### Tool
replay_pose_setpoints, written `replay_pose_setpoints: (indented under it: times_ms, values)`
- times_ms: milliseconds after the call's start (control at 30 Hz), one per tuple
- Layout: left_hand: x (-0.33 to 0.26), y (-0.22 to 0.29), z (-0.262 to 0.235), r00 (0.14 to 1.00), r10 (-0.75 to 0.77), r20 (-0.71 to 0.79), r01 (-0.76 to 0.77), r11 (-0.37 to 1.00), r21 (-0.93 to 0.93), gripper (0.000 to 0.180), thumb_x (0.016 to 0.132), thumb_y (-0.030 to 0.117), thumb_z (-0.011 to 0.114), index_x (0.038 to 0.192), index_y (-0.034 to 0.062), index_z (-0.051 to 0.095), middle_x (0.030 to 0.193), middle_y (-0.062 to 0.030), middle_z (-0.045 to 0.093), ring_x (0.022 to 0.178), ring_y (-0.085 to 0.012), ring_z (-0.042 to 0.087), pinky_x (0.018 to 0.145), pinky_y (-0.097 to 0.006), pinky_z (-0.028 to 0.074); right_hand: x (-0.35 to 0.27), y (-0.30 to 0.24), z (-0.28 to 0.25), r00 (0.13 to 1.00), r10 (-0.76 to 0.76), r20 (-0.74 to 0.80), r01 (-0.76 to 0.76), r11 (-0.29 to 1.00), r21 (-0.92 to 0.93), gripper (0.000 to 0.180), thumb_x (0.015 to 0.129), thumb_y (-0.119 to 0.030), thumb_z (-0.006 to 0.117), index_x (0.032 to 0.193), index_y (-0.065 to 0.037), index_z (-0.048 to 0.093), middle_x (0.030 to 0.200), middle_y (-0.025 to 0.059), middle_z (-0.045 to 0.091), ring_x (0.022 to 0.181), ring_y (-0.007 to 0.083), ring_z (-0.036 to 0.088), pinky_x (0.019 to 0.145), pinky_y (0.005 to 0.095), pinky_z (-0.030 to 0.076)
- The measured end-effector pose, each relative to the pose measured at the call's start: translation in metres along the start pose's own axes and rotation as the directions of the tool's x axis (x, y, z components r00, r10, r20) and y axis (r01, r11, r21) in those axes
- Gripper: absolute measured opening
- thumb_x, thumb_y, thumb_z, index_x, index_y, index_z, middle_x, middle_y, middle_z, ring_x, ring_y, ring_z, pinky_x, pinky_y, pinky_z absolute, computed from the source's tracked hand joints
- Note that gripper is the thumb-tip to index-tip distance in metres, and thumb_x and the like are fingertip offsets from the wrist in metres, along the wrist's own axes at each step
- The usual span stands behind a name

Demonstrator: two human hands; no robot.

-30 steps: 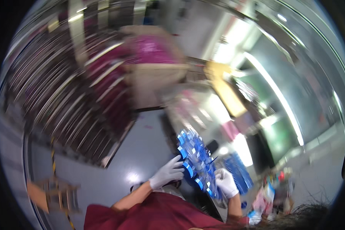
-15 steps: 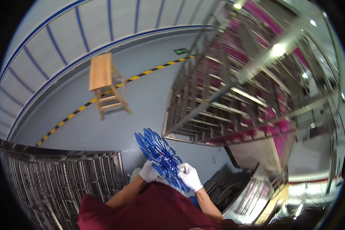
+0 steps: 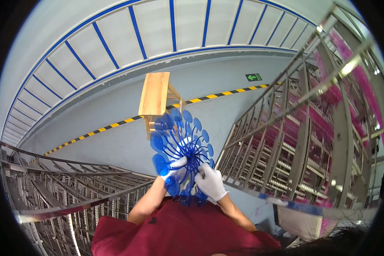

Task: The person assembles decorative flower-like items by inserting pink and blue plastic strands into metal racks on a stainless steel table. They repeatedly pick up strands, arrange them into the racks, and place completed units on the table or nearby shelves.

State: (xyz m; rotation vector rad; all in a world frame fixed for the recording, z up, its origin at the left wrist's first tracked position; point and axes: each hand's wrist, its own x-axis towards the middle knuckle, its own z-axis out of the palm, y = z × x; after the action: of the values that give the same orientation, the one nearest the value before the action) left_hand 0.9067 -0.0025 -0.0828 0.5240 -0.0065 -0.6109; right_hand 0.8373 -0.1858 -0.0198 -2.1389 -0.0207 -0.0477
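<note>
A cluster of translucent blue discs on thin curved stems (image 3: 191,155) spreads in a ring in front of my chest. The stems gather in a dark knot at its middle. My left hand (image 3: 177,167), in a white glove, grips the cluster from the left, its thumb near the gathered stems; white glove also shows through behind the stems. My right hand (image 3: 211,184), gloved too, has its fingers curled in at the stems on the lower right. Whether its fingertips pinch one stem or several is hidden.
A wooden stool (image 3: 155,94) stands ahead by a yellow-and-black floor line (image 3: 226,93). Metal racks (image 3: 301,149) with magenta pieces rise on the right. Another metal rack (image 3: 93,181) stands at the lower left. A blue-striped white wall (image 3: 155,25) curves behind.
My view has turned left, so the stool and right racks appear farther right. The blue cluster now faces me as an open ring, where before it looked tilted and blurred. Both hands remain at it.
</note>
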Motion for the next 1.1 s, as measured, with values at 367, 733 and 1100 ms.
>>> replay_pose_setpoints:
  times_ms: [367, 733, 1100]
  values:
    - [0.045, 0.225, -0.044, 0.897, 0.396, 0.194, -0.416, 0.907, 0.073, 0.050, 0.089, 0.001, 0.073, 0.133, 0.0134, 0.053, 0.136, -0.0133, 0.058, 0.126, -0.0304, 0.062, 0.102, -0.046, 0.060, 0.197, -0.118, 0.118, 0.883, -0.418, 0.212, 0.461, 0.858, -0.226, 0.007, 0.090, -0.009, 0.067, 0.096, -0.008, 0.066, 0.078, 0.0162, 0.070, 0.070, 0.0394, 0.072, 0.061, 0.0476, 0.058]
    - [-0.088, 0.428, -0.106, 0.705, 0.709, -0.024, -0.705, 0.704, 0.088, 0.068, 0.065, 0.012, 0.087, 0.124, 0.0150, 0.053, 0.128, -0.0212, 0.053, 0.108, -0.0298, 0.054, 0.074, -0.038, 0.047, 0.446, -0.266, 0.310, 0.483, -0.783, 0.391, 0.839, 0.542, 0.049, 0.062, 0.092, -0.029, 0.082, 0.143, -0.001, 0.061, 0.134, 0.0273, 0.066, 0.128, 0.0422, 0.065, 0.104, 0.0481, 0.054]
    - [-0.173, 0.661, -0.235, 0.902, 0.432, -0.019, -0.008, 0.060, 0.998, 0.067, 0.071, 0.022, 0.092, 0.125, 0.0012, 0.059, 0.126, -0.0171, 0.055, 0.113, -0.0307, 0.057, 0.101, -0.040, 0.048, 0.630, -0.377, 0.645, -0.398, -0.169, 0.902, 0.472, 0.806, 0.359, 0.023, 0.095, -0.017, 0.079, 0.113, -0.003, 0.073, 0.105, 0.0165, 0.077, 0.084, 0.0272, 0.073, 0.075, 0.0402, 0.061]
